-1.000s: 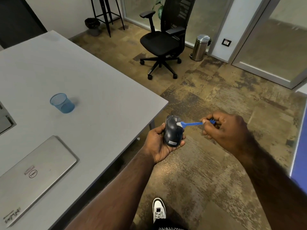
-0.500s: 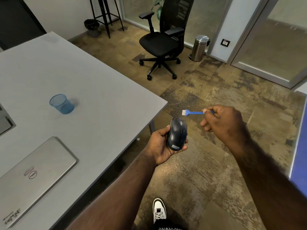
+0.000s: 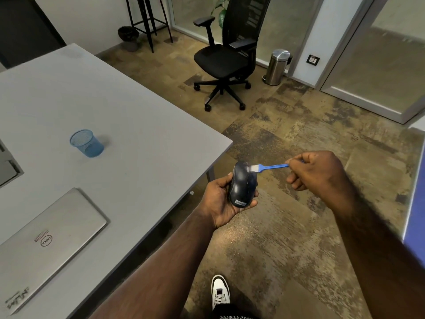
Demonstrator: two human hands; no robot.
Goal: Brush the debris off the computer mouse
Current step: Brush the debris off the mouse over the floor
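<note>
A dark blue computer mouse (image 3: 242, 184) with a small label at its near end rests in my left hand (image 3: 222, 200), held over the floor just off the table's corner. My right hand (image 3: 318, 173) pinches the handle of a small blue brush (image 3: 271, 167). The brush's white bristles touch the far right top of the mouse. Any debris on the mouse is too small to make out.
The grey table (image 3: 138, 157) to the left carries a closed silver laptop (image 3: 46, 245) and a blue mesh cup (image 3: 87, 143). A black office chair (image 3: 226, 58) and a steel bin (image 3: 277, 66) stand on the floor beyond. My white shoe (image 3: 219, 291) shows below.
The brush was on the mouse, lifted off up and away half a second ago, and has now come back down onto the mouse's far end. My left hand tilted the mouse slightly.
</note>
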